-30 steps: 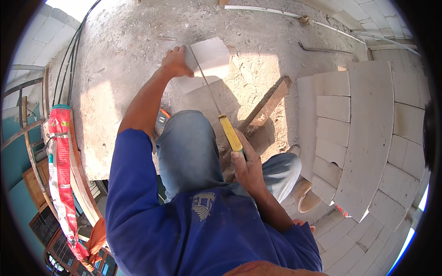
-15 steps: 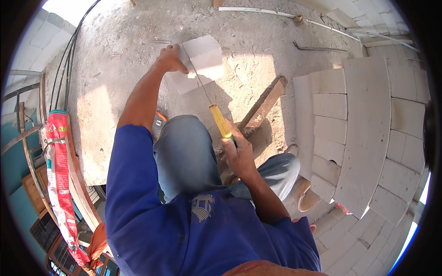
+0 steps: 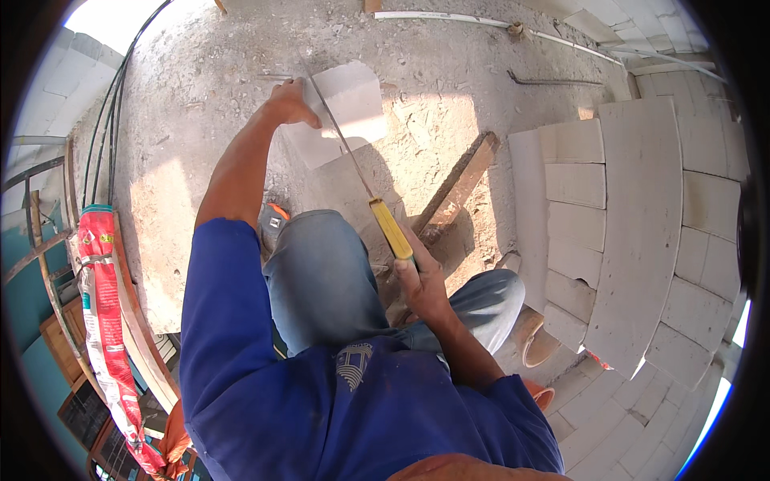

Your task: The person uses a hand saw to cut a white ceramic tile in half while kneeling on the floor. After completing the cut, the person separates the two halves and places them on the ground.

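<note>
While one hand grips a saw, another touches a block.

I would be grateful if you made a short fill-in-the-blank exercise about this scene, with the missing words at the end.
1. The right hand grips the saw by its ____.
2. Seen from above, the top of the grip is coloured ____.
3. In the picture, the left hand lies to the ____ of the saw.
4. The person's shirt is coloured ____.

Missing words: handle; yellow; left; blue.
</note>
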